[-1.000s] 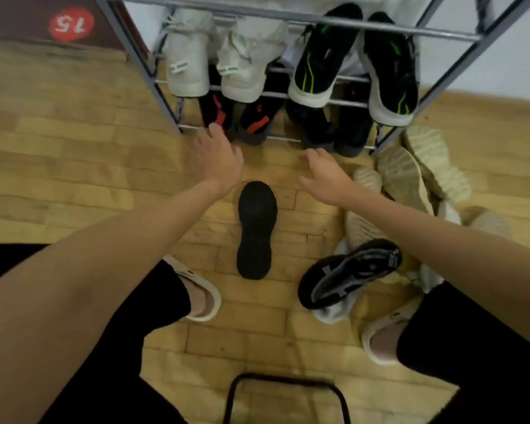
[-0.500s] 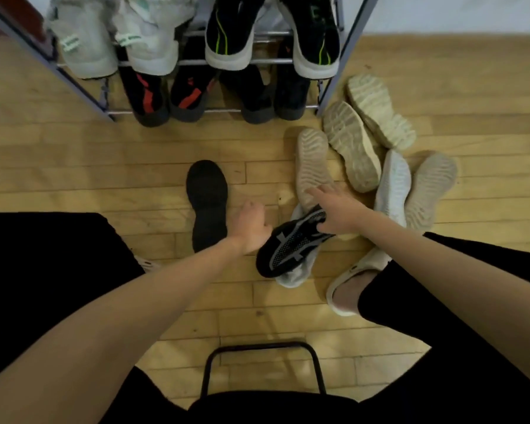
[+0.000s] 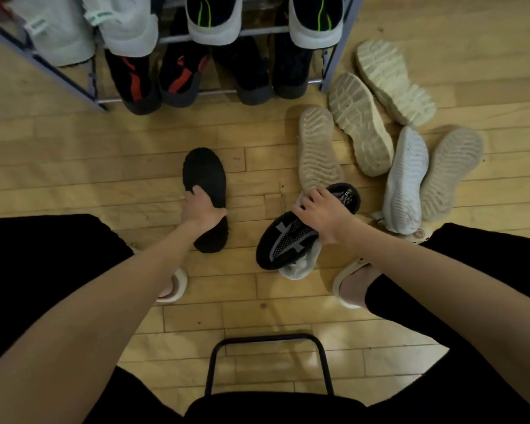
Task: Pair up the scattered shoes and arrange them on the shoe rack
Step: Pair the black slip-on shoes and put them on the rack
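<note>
A plain black shoe (image 3: 204, 175) lies sole-up on the wooden floor, and my left hand (image 3: 201, 209) is closed around its middle. To its right, my right hand (image 3: 325, 214) grips a black shoe with grey markings (image 3: 288, 241), which rests on a pale grey shoe (image 3: 300, 266). Several cream and white shoes (image 3: 360, 122) lie sole-up in a heap further right. The metal shoe rack (image 3: 334, 59) stands at the top, holding white, black-and-green, black-and-red and black pairs.
My two feet in white slippers (image 3: 348, 284) rest on the floor at either side. A black metal stool frame (image 3: 268, 359) sits below me, near the bottom edge. A wooden floor (image 3: 104, 166) stretches left of the shoes.
Both hands dropped from the rack's front to the floor. The left hand closed on the plain black shoe, and the right hand took hold of the black-and-grey shoe.
</note>
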